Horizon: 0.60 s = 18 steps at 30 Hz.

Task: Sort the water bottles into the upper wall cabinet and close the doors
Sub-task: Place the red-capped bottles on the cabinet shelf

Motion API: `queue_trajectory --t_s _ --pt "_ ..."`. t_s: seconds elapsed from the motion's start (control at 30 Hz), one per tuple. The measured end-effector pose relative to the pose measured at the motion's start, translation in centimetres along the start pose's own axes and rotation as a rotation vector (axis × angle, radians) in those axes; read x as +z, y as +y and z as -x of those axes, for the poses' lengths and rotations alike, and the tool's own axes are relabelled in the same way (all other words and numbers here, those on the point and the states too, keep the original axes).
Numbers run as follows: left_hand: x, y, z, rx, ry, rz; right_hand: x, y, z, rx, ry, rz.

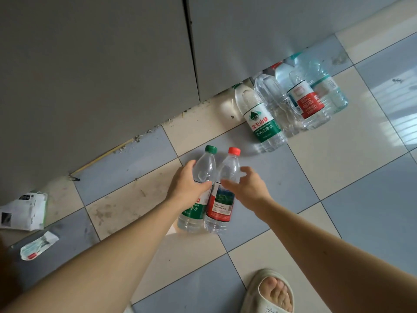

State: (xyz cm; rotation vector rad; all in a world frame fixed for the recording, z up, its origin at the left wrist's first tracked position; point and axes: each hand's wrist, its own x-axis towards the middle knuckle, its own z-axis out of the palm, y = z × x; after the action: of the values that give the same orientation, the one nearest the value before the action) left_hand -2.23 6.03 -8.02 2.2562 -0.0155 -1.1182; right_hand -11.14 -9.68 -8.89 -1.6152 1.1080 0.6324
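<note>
At far left, crumpled paper packaging (23, 211) and a smaller torn wrapper (38, 245) lie on the checkered tile floor (338, 172), below the grey cabinet doors (90, 75).

At centre, two water bottles stand upright, side by side and touching. The left hand (187, 188) is wrapped around the green-capped bottle (198, 188), thumb across the front above the green label, fingers behind. Just beside it on the right stands the red-capped bottle (222, 193). The right hand (246, 188) is spread around its upper body, thumb at the front and fingers curled toward the far side; firm contact cannot be confirmed.

Further right, a cluster of bottles (293, 102) stands on the floor against the base of the cabinet, well apart from both hands.

At the lower right edge, a foot in a pale slipper (270, 292) rests on the tiles.
</note>
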Motion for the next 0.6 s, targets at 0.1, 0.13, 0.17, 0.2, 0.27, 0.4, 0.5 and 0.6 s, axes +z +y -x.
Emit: queue_trajectory --t_s 0.1,0.13,0.17,0.2,0.27,0.4,0.5,0.6 --pt "0.0 0.2 -1.0 0.011 -0.061 0.042 0.7 -0.6 -1.0 -0.008 0.014 -0.077" --pt "0.0 0.1 -1.3 0.008 -0.086 0.059 1.0 -0.5 -1.1 -0.006 0.025 -0.094" --pt "-0.1 0.0 -1.4 0.007 -0.105 0.069 1.3 -0.4 -1.3 -0.004 0.036 -0.113" --pt "-0.2 -0.1 -1.5 0.012 -0.115 0.072 1.5 -0.2 -1.4 -0.003 0.044 -0.136" --pt "-0.5 -0.3 -1.5 0.021 -0.116 0.085 1.8 -0.1 -1.4 -0.006 0.048 -0.178" --pt "-1.0 -0.4 -0.8 0.039 -0.061 0.143 1.0 -0.7 -0.1 -0.013 0.04 -0.199" --pt "-1.7 0.4 0.0 0.055 -0.009 0.127 -0.3 -2.0 1.5 -0.047 0.038 -0.181" --pt "-3.0 2.0 0.4 0.078 0.004 0.102 -2.2 -4.0 3.0 -0.155 0.068 -0.153"
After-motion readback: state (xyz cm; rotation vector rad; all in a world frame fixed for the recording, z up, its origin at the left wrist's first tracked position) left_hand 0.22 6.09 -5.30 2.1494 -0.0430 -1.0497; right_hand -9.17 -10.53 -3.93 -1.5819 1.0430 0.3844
